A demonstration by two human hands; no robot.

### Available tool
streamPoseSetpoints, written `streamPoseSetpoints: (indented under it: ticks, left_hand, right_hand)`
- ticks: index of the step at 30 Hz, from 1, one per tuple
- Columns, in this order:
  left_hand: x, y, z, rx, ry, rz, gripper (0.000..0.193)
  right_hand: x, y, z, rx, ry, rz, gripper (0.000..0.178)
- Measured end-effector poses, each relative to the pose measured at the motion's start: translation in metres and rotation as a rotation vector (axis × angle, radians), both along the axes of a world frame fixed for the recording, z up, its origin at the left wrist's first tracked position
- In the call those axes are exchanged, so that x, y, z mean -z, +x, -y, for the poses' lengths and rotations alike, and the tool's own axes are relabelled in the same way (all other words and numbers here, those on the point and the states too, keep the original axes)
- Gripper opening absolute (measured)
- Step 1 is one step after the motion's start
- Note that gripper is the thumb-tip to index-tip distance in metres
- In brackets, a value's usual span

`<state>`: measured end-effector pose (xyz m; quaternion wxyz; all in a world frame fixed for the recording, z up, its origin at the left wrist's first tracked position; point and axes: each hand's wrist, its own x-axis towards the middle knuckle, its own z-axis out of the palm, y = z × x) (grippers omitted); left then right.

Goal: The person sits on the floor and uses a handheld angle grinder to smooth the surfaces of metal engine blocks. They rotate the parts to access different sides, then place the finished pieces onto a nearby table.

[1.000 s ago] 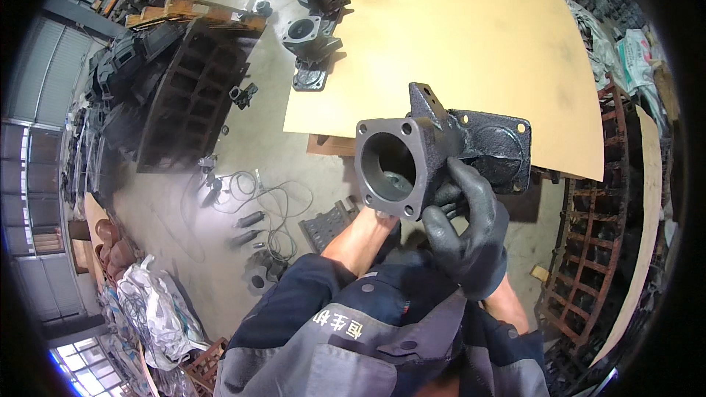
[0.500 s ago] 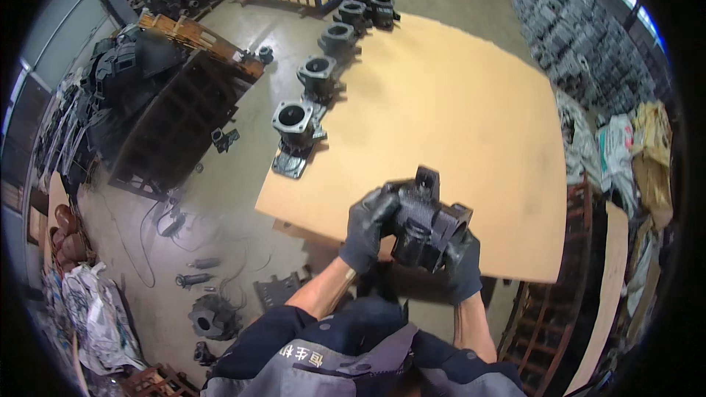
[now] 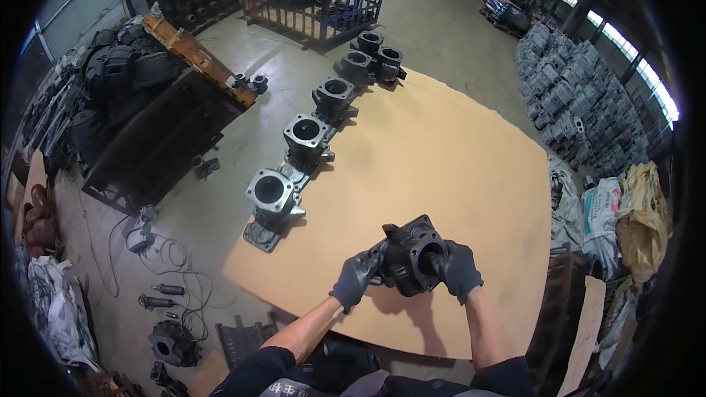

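W/ fingers clamped on the dark casting (image 3: 403, 259), my L hand (image 3: 358, 279) & R hand (image 3: 461, 273) had just brought it inside the surface's (image 3: 456, 162) near edge, apparently putting support under the work.

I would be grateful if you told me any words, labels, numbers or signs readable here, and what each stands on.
Grey-and-navy cloth work garment: pale characters, cut by the picture's lower edge; I won't copy them out.
White sack with teal markings: print too small to read.
Black hollow metal casting in the dark-gloved left hand and right hand: no lettering I can make out.
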<state>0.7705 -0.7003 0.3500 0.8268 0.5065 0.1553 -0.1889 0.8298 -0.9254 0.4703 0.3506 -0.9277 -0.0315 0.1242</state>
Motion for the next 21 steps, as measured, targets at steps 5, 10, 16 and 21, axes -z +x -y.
streamPoseSetpoints:
  ticks: [5,10,16,21]
  left_hand:
    - [0.037,0.044,-0.030,-0.182,0.873,0.471,0.038]
    - [0.064,0.070,-0.060,0.083,1.510,0.594,0.057]
    - [0.068,0.075,-0.065,0.162,1.543,0.569,0.060]
    - [0.062,0.078,-0.065,0.201,1.567,0.559,0.060]
  right_hand:
    - [-0.021,0.082,-0.044,-0.117,-0.246,-0.061,0.027]
    - [-0.015,0.159,-0.061,-0.205,-0.347,-0.049,0.031]
    - [-0.027,0.249,-0.092,-0.123,-0.295,-0.081,0.024]
    - [-0.024,0.320,-0.101,-0.103,-0.200,-0.012,0.027]
